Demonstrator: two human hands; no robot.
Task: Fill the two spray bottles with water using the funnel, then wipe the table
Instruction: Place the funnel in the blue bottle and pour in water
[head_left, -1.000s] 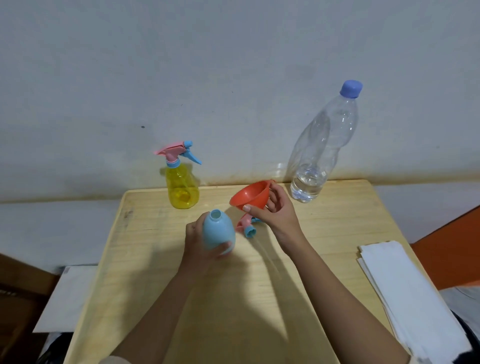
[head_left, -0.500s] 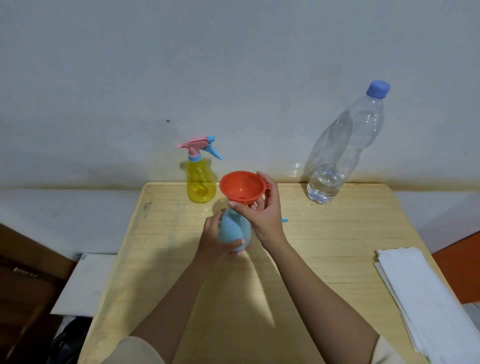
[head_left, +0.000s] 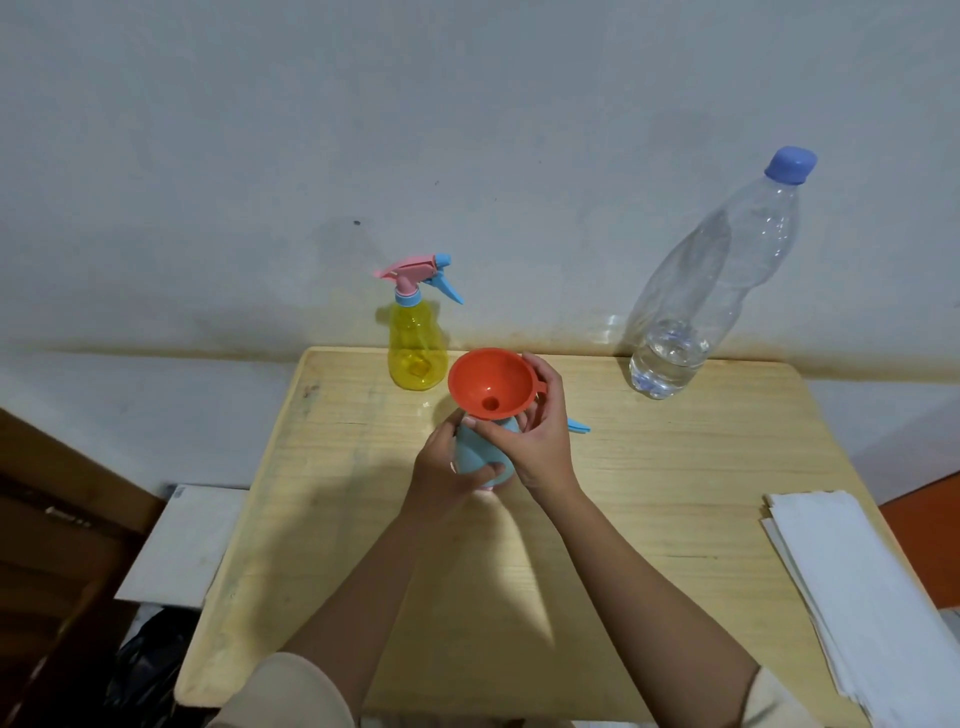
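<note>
A: Since a second ago the orange funnel (head_left: 491, 382) has come across from the right. It now sits on top of the blue spray bottle (head_left: 470, 453), with its spout pointing down at the neck.

B: Whose fingers are where?

A: The left hand (head_left: 441, 470) has its fingers curled round the bottle's body. The right hand (head_left: 541, 446) pinches the funnel's cone between thumb and fingers. The bottle stands about mid-desk with its long axis close to upright. Whether the spout is fully seated cannot be told.

B: And the water?

A: The capped water bottle (head_left: 696, 301) stands at the far right of the desk (head_left: 675, 509), well apart from the hands and nearer the right hand. That hand would likely have to release the funnel to reach it.

B: Anything else?

A: The yellow spray bottle (head_left: 418, 348) stands just beyond and to the left of the funnel. A blue trigger head (head_left: 579, 428) lies behind the right hand, and white sheets (head_left: 857, 597) lie at the near right. A plain wall rises behind the desk.
</note>
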